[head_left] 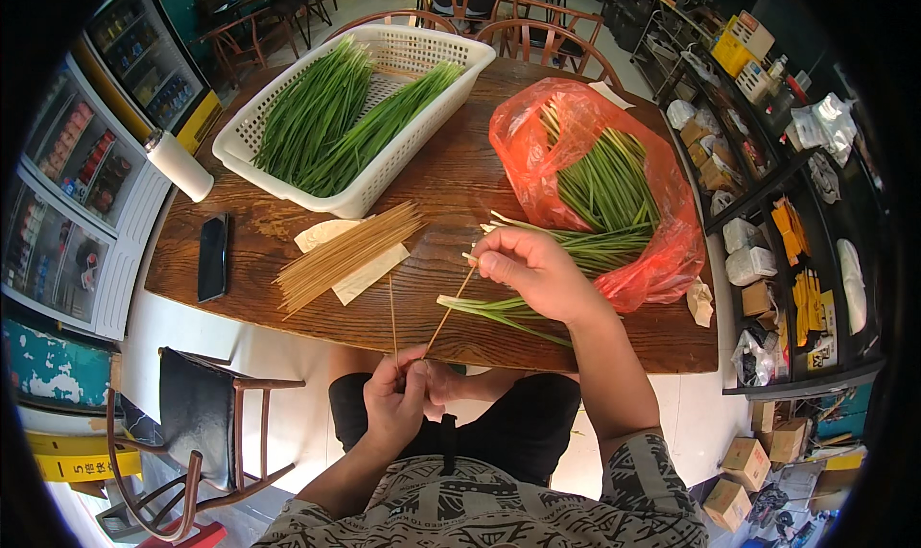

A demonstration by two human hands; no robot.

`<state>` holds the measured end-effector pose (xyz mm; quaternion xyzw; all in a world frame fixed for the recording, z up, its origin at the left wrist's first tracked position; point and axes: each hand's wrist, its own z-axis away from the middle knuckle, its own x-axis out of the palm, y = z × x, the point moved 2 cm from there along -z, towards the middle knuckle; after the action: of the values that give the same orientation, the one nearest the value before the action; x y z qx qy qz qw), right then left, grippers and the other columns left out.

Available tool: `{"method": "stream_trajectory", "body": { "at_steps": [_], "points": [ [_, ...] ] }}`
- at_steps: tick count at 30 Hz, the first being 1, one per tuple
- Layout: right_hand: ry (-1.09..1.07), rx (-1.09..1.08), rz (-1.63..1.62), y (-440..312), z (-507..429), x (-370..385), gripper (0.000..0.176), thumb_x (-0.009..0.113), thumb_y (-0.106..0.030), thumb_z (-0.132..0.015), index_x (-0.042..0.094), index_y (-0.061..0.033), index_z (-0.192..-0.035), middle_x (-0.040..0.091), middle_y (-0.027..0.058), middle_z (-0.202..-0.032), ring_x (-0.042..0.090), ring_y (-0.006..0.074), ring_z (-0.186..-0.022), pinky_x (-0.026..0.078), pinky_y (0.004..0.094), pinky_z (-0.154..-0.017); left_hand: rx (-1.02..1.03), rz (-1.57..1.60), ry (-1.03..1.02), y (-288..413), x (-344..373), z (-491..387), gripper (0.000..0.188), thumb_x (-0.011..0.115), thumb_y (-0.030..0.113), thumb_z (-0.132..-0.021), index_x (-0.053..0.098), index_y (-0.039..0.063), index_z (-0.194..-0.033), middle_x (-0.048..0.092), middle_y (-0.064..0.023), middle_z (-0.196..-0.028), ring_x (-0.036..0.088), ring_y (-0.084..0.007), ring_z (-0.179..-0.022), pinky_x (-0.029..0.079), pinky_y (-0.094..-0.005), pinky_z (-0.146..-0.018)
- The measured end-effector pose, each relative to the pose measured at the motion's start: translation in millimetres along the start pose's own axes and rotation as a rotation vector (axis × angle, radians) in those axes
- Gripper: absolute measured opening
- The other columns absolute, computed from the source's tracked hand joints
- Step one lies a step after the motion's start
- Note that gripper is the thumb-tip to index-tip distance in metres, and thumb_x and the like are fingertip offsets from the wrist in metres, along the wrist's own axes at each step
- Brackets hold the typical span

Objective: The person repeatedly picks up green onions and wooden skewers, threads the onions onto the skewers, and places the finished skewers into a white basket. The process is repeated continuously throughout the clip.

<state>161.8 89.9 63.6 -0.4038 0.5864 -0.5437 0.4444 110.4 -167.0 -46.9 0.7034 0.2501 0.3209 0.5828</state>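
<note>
My left hand (394,398), in front of the table edge, pinches the lower ends of two thin bamboo skewers. One bare skewer (392,310) stands nearly upright; the other skewer (435,332) slants up towards my right hand (529,264). Partway up the slanted skewer, a few garlic chives (496,307) meet it at their pale ends, and their leaves trail right over the table. Between the thumb and fingers of my right hand are pale chive ends (469,257) at that skewer's tip. More loose chives (601,248) lie behind this hand, spilling from a red plastic bag (522,166).
A bundle of bamboo skewers (352,256) rests on paper at the left. Behind it, a white perforated basket (424,141) holds bunched chives (316,116). A phone (213,256) and a white bottle (180,165) occupy the wooden table's (446,195) left side. A black chair (198,411) stands left.
</note>
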Motion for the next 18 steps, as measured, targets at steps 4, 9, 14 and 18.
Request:
{"method": "stream_trajectory", "body": {
  "at_steps": [4, 9, 14, 18],
  "points": [
    [-0.028, 0.024, -0.087, 3.5, -2.2, 0.7, 0.018, 0.062, -0.018, -0.105, 0.066, 0.0000, -0.107, 0.065, 0.0007, -0.096, 0.057, 0.0068, -0.088, 0.048, 0.0245, -0.081, 0.004, 0.005, -0.008, 1.1, 0.1, -1.1, 0.024, 0.053, -0.003, -0.106, 0.060, -0.003, -0.129, 0.067, -0.0048, -0.090, 0.064, -0.0065, -0.073, 0.053, -0.0201, -0.064],
    [-0.011, -0.007, -0.107, 5.0, -1.8, 0.3, 0.019, 0.063, -0.018, -0.105, 0.066, 0.0002, -0.106, 0.066, 0.0009, -0.097, 0.058, 0.0072, -0.090, 0.049, 0.0250, -0.083, 0.002, 0.032, -0.010, 2.6, 0.9, -1.0, 0.024, 0.053, -0.003, -0.106, 0.059, -0.003, -0.130, 0.067, -0.0054, -0.090, 0.064, -0.0069, -0.073, 0.054, -0.0202, -0.064],
    [0.031, -0.010, -0.083, 5.7, -1.8, 3.3, 0.017, 0.062, -0.014, -0.105, 0.067, 0.0019, -0.109, 0.067, 0.0014, -0.098, 0.060, 0.0083, -0.092, 0.051, 0.0255, -0.086, -0.016, 0.021, 0.027, 1.4, 2.5, -1.5, 0.024, 0.054, -0.002, -0.106, 0.059, -0.003, -0.129, 0.068, -0.0056, -0.090, 0.064, -0.0068, -0.073, 0.054, -0.0202, -0.064],
    [0.027, -0.028, -0.062, 7.0, -2.9, 6.9, 0.017, 0.062, -0.014, -0.105, 0.067, 0.0019, -0.109, 0.068, 0.0020, -0.099, 0.061, 0.0085, -0.093, 0.051, 0.0257, -0.086, -0.027, 0.030, 0.029, 1.1, 4.1, -0.8, 0.024, 0.055, -0.001, -0.106, 0.059, -0.003, -0.129, 0.068, -0.0054, -0.091, 0.064, -0.0068, -0.073, 0.054, -0.0203, -0.065]
  ]
}}
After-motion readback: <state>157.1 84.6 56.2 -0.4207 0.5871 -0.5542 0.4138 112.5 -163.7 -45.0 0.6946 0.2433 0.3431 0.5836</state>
